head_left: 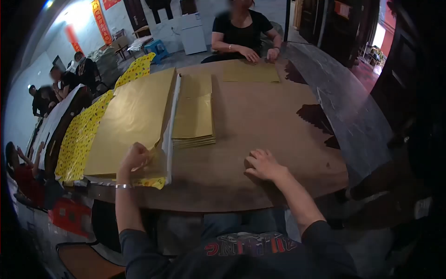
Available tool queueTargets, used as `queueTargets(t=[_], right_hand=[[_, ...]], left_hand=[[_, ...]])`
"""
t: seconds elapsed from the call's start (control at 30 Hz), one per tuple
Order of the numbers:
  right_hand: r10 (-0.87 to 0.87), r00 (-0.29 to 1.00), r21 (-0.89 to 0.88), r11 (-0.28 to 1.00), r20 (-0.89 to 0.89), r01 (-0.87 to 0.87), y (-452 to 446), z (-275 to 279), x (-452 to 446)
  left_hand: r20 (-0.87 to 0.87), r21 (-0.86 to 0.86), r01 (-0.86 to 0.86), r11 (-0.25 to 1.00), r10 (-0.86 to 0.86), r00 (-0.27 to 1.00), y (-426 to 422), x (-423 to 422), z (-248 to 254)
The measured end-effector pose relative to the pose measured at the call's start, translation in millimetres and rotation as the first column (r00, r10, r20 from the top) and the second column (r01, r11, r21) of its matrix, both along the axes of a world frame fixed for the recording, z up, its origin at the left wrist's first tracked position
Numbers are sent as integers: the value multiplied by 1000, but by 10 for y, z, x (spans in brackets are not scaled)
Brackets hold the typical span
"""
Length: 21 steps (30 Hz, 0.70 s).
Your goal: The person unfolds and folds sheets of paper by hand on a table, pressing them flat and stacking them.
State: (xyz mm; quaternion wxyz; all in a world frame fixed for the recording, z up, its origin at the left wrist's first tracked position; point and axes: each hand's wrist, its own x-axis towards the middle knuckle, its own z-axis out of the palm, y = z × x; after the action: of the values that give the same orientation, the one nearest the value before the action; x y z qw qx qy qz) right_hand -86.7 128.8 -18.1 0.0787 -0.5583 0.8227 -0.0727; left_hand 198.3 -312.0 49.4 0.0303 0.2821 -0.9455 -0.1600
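Observation:
My left hand is closed at the near right corner of a big stack of gold-brown paper sheets. The sheet edge beside its fingers is lifted and bent. My right hand rests on the brown tabletop, its fingers apart and slightly curled, holding nothing. Between the hands, farther back, lies a pile of folded gold-brown paper, its layered edges facing me. Across the table a person in a black top has both hands by another flat gold-brown paper piece.
Yellow patterned cloth lies beneath the big stack. A clear plastic sheet covers the table's right side, near dark ragged patches. Other people sit at a long table on the left. A blue stool and white cabinet stand behind.

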Motion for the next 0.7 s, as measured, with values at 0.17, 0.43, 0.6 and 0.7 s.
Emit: queueTargets(t=[0.17,0.43,0.6,0.7], right_hand=[[-205,977,-224,951,49,211,-225,-450,209],[-217,976,-289,936,-31,200,-216,-559,192],[-225,974,-246,943,29,225,-201,-504,223],[-216,975,-242,945,46,221,-205,-490,202]], left_hand=[[-115,496,-206,844,299,947,92,78,116],[-193,702,-97,705,320,927,-90,190,65],[-139,711,-132,691,322,937,-95,173,124],[-146,724,-118,680,318,937,-91,187,128]])
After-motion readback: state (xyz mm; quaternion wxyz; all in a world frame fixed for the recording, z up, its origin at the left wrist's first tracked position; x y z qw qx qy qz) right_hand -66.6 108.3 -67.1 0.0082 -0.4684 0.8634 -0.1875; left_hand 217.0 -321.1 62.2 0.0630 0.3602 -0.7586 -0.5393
